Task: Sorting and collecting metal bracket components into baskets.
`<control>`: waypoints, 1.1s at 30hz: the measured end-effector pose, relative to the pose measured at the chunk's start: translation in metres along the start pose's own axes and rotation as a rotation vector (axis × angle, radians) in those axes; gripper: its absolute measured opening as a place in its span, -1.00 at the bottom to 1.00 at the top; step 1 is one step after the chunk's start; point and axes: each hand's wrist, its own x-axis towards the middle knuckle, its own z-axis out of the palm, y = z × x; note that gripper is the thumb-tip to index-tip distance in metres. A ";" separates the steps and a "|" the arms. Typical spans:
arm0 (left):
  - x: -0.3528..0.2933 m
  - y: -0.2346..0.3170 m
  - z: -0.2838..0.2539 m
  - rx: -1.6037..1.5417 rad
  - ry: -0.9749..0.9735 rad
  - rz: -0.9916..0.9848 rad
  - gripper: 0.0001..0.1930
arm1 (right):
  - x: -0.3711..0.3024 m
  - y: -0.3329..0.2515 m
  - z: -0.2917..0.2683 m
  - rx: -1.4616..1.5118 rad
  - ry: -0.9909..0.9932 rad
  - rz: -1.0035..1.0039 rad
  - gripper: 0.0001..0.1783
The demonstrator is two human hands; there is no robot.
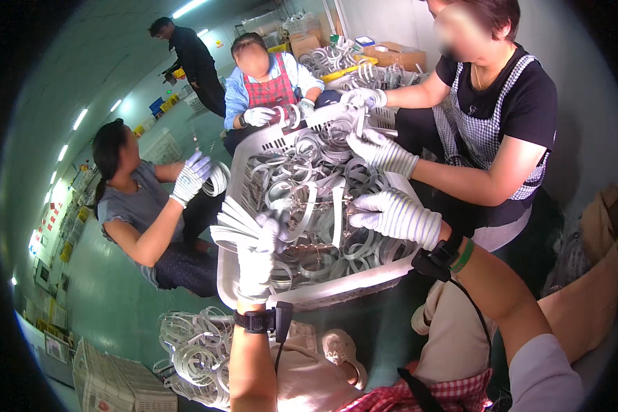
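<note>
My left hand [259, 257], in a white glove, is closed around a fanned bundle of white plastic rings [235, 223] above the near left part of a white crate [336, 292]. Across from it, my right hand [393, 218], in a striped glove, has its fingers pinched at a pair of white curved bands [338, 213] with thin brownish bits between them. Glare and the glove hide exactly how the fingertips meet this piece. Under both hands the crate is heaped with loose white and grey rings [299, 161].
Around the crate sit a person at left [144, 213] holding rings, one at the far side [271, 89], and one at right [487, 117] reaching over it. More rings [196, 353] lie near my left leg, beside a white basket [120, 378]. Another person [192, 65] stands farther back.
</note>
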 end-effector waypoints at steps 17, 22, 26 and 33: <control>-0.010 0.045 -0.009 0.868 -0.287 0.258 -0.17 | -0.003 -0.014 -0.028 0.396 -0.090 0.105 -0.70; -0.022 0.038 -0.018 -0.225 -0.126 0.093 -0.60 | 0.013 -0.014 0.003 0.735 -0.185 0.241 -0.73; -0.011 0.027 0.008 0.356 0.137 0.169 -0.72 | 0.013 -0.031 -0.013 0.414 0.142 0.019 -0.80; -0.036 -0.010 -0.015 0.478 0.022 0.147 -0.70 | 0.039 -0.028 0.010 0.272 -0.023 0.083 -0.71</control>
